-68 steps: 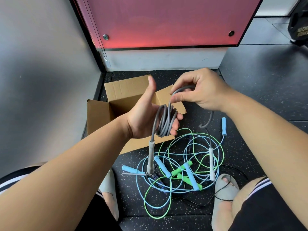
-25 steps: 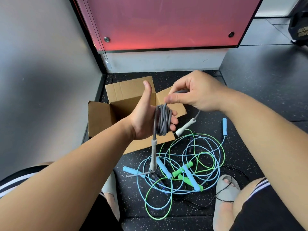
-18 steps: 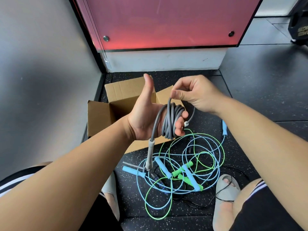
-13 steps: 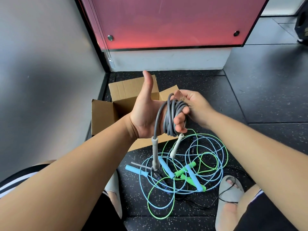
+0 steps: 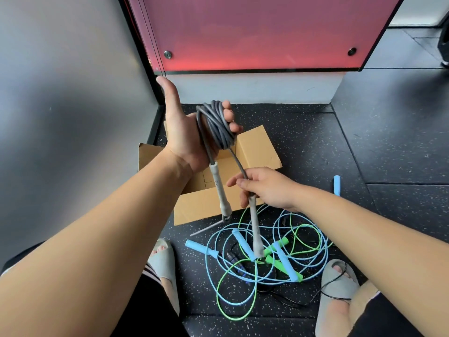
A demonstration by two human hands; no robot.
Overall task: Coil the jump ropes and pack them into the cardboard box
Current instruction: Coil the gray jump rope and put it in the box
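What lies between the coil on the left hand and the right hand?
Head view: a free stretch of the grey jump rope runs from the left hand down to the right hand, one handle hanging beside it.

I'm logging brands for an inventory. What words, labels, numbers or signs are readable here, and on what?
None can be read.
The box: bare cardboard, no print showing.
The grey rope and its handles: no marking visible.
The red panel: plain.
The dark object at the top right edge: mostly cut off, so any lettering cannot be told.
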